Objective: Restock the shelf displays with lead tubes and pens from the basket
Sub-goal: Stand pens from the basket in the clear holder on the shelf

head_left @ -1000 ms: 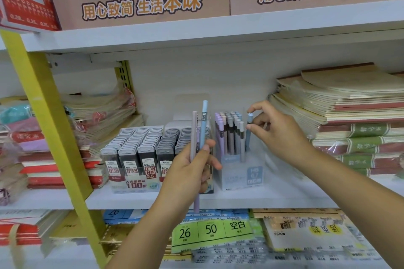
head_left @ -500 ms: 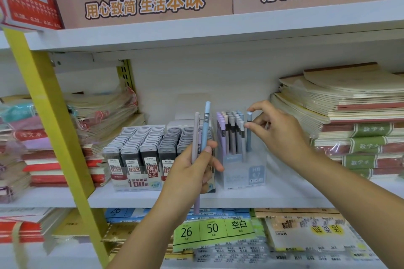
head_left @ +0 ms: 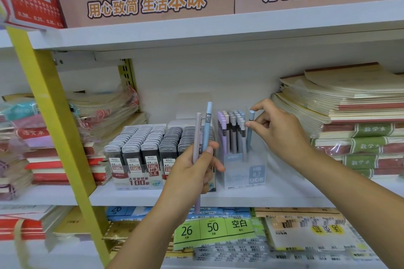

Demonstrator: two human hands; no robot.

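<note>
Right grip [head_left: 277, 133] is pinching grey-blue pen [head_left: 249, 137] just under its cap, tip standing in display box [head_left: 244, 172] below. Left grip [head_left: 194, 172] is clasping two spare pens [head_left: 207, 124] mid-barrel. Pens likely light, stiff, smooth: holding high is suiting insertion.

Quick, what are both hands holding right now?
Left hand: holds two pens, pink and light blue.
Right hand: pinches a grey-blue pen standing in the clear pen box.

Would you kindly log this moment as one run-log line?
step: stocking pens | left hand: holds two pens | right hand: pinches grey pen at pen box
</note>
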